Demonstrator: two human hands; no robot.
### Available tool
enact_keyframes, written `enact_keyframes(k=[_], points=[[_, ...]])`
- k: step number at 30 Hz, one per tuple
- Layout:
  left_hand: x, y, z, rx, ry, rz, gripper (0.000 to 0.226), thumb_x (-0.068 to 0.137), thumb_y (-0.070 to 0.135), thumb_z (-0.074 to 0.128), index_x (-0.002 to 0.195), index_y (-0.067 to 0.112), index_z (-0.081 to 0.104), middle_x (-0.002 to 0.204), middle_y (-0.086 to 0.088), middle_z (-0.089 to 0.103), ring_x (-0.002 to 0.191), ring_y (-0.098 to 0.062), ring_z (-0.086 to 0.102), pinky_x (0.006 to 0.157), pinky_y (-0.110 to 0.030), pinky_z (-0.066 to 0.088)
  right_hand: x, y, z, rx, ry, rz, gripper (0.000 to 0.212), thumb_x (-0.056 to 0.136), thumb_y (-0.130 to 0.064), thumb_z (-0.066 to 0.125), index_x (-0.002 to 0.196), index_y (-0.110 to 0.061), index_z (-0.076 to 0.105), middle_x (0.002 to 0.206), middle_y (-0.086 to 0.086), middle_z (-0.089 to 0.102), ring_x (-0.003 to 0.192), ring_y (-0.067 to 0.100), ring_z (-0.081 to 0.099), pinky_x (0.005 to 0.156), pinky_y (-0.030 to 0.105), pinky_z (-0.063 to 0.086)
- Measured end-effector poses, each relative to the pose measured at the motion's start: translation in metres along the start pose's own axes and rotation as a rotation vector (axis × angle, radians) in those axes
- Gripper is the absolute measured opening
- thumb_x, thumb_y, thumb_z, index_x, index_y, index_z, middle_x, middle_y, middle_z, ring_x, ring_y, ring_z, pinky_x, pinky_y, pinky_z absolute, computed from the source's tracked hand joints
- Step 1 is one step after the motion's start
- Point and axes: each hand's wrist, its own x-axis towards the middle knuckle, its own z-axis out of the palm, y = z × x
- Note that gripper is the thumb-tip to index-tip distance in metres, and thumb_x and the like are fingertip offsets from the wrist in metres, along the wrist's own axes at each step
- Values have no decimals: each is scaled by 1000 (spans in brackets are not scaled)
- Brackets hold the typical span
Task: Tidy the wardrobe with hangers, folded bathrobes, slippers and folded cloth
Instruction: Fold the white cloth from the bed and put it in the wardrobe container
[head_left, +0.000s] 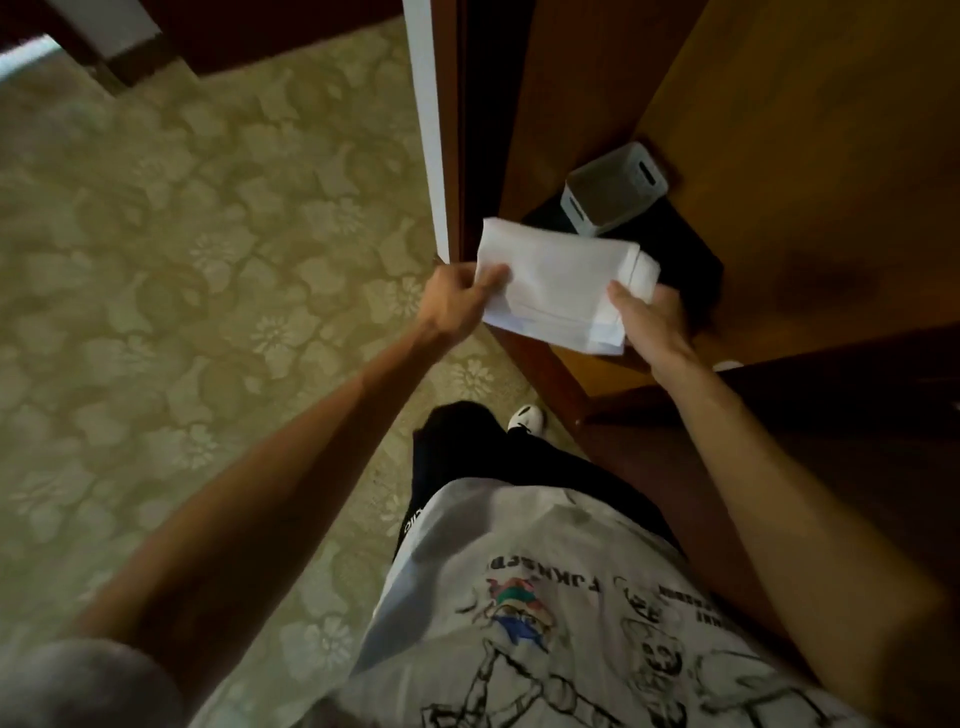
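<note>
White folded cloth (556, 291); olive-green carpet (208, 260) with pale flower pattern; reddish-brown wooden wardrobe (805, 156); grey box (613, 195); white T-shirt (545, 623) with black drawings.

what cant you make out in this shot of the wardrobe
Head view only:
- Black item on the wardrobe floor: mostly hidden by the folded cloth and grey box.
- Right hand fingers: under the cloth.
- Left hand fingers: likewise.
- Hangers, bathrobes, slippers: out of frame.

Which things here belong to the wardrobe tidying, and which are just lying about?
Job in hand:
white folded cloth, gripped by left hand and right hand
brown wooden wardrobe

Lying about:
small grey square bin
green floral carpet
</note>
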Motion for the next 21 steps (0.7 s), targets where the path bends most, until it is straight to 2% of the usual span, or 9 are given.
enact_keyframes(k=[3, 6, 7, 10, 12, 14, 17, 19, 21], points=[[42, -3, 8, -3, 7, -42, 33, 99, 44, 57, 84, 19, 70, 87, -2, 72, 79, -16, 68, 72, -33, 55, 43, -13, 4, -19, 12, 24, 42, 96, -27, 63, 132, -6, 59, 117, 6, 65, 96, 16, 61, 62, 18, 47], [86, -11, 31, 0, 2, -76, 38, 99, 44, 58, 66, 24, 61, 66, 6, 63, 56, -5, 57, 54, -27, 44, 101, -15, 7, -32, 53, 82, 44, 93, -31, 66, 130, -8, 60, 119, 6, 67, 101, 19, 64, 72, 25, 54], [102, -12, 38, 2, -6, -90, 38, 99, 44, 58, 66, 25, 62, 68, 4, 65, 58, -9, 60, 54, -30, 47, 124, -13, 9, -33, 64, 105, 45, 93, -33, 66, 130, -9, 60, 119, 7, 67, 102, 20, 65, 77, 29, 55], [154, -21, 57, -17, -19, -88, 39, 96, 49, 60, 78, 17, 71, 89, -14, 74, 81, -32, 70, 74, -46, 57, 180, -8, 18, -36, 104, 140, 46, 93, -36, 65, 130, -10, 59, 118, 8, 67, 102, 22, 65, 83, 35, 58], [194, -30, 73, -7, -18, -86, 42, 95, 49, 60, 83, 12, 74, 80, -8, 72, 71, -26, 67, 66, -35, 55, 222, 2, 22, -58, 125, 148, 45, 94, -36, 63, 130, -8, 59, 118, 8, 67, 100, 22, 65, 81, 35, 57], [232, -33, 92, 16, -19, -80, 44, 96, 48, 61, 74, 11, 71, 67, -5, 63, 59, -16, 54, 53, -26, 41, 264, 9, 21, -83, 142, 143, 43, 97, -35, 59, 130, -6, 58, 118, 5, 64, 95, 20, 60, 77, 31, 50], [286, -44, 122, -5, -28, -76, 50, 95, 50, 61, 74, 6, 71, 64, -9, 64, 57, -14, 53, 54, -27, 39, 324, 10, 19, -191, 135, 123, 46, 100, -41, 54, 132, -7, 56, 125, 11, 62, 95, 22, 55, 76, 29, 40], [323, -51, 145, -26, -5, -70, 59, 92, 56, 61, 74, 1, 68, 64, -12, 63, 58, -18, 56, 56, -31, 43, 365, 10, 15, -328, 131, 95, 51, 100, -47, 50, 133, -8, 57, 129, 15, 60, 105, 27, 59, 77, 30, 39], [345, -57, 162, -13, 32, -41, 59, 87, 59, 62, 74, 1, 67, 69, -18, 67, 61, -27, 63, 58, -41, 50, 391, 8, 12, -403, 110, 31, 48, 100, -48, 49, 128, -10, 59, 118, 13, 63, 106, 31, 61, 77, 33, 42]])
